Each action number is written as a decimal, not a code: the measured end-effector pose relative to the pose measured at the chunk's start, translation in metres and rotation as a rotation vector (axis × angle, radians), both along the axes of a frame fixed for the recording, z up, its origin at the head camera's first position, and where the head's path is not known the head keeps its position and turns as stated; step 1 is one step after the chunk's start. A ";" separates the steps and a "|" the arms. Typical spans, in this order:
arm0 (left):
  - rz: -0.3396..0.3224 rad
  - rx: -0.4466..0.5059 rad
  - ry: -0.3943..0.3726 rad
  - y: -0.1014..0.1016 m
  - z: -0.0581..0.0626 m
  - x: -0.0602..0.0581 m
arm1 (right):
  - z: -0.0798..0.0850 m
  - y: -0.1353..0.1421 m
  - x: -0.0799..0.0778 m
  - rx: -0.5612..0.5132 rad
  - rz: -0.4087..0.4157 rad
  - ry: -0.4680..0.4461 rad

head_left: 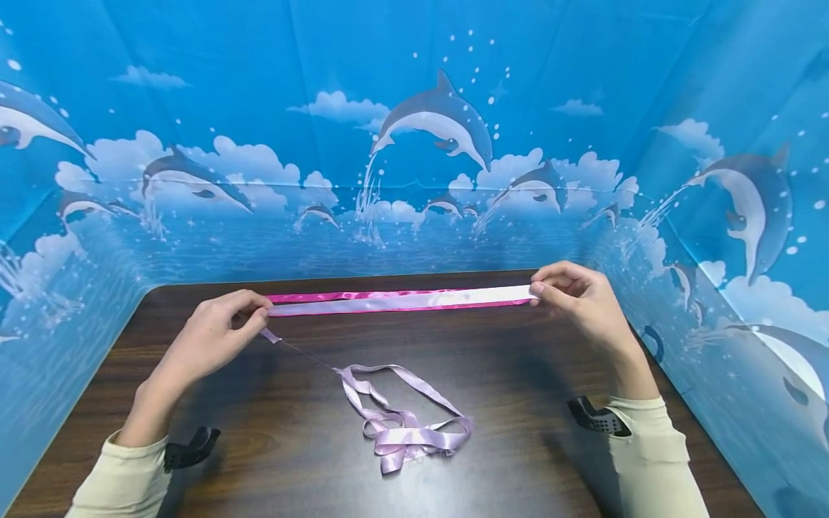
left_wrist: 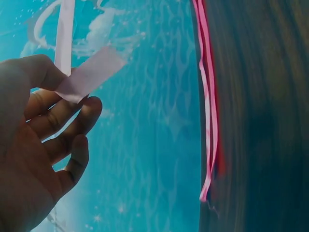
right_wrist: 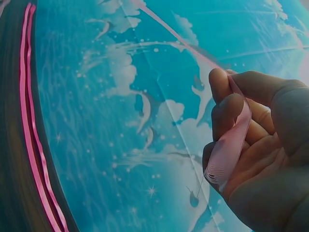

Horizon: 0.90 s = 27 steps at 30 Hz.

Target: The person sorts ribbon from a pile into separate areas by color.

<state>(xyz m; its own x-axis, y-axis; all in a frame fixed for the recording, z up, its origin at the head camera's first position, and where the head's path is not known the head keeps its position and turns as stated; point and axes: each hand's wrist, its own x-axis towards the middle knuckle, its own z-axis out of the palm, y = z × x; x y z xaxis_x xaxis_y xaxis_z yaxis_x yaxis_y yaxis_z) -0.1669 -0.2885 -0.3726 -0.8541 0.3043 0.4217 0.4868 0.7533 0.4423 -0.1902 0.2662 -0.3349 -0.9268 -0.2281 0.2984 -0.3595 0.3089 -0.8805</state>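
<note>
1. before me, a creased blue printed sheet [head_left: 246, 65] stands as a backdrop, wrapping round to both sides.
2. leaping dolphins [head_left: 440, 111], white clouds [head_left: 343, 106] and rippled water [head_left: 259, 244] cover it.
3. up against it sits a dark brown, wood-grained table [head_left: 285, 446], its far left corner rounded.
4. light leaves a pale sheen on the tabletop's near middle.

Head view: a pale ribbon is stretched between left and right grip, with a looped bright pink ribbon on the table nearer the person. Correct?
Not the colour: the head view shows the looped ribbon is lilac, not bright pink. The pale ribbon is stretched between left grip and right grip.
</note>
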 end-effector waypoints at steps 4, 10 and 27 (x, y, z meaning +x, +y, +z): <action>0.015 -0.016 0.010 -0.010 0.002 -0.001 | -0.001 0.006 -0.001 -0.010 -0.031 -0.012; 0.034 -0.014 -0.053 -0.027 0.000 -0.003 | -0.014 0.016 -0.012 0.033 -0.042 -0.050; 0.181 0.177 -0.483 -0.069 -0.056 -0.025 | -0.074 0.020 -0.043 0.285 0.085 -0.207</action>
<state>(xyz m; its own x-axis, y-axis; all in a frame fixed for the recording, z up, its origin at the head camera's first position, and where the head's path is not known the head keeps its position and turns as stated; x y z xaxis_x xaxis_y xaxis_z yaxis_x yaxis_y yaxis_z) -0.1923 -0.3571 -0.4290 -0.9955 0.0944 -0.0006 0.0660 0.7001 0.7110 -0.2331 0.2863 -0.4085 -0.9350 -0.3542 0.0198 -0.2179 0.5295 -0.8199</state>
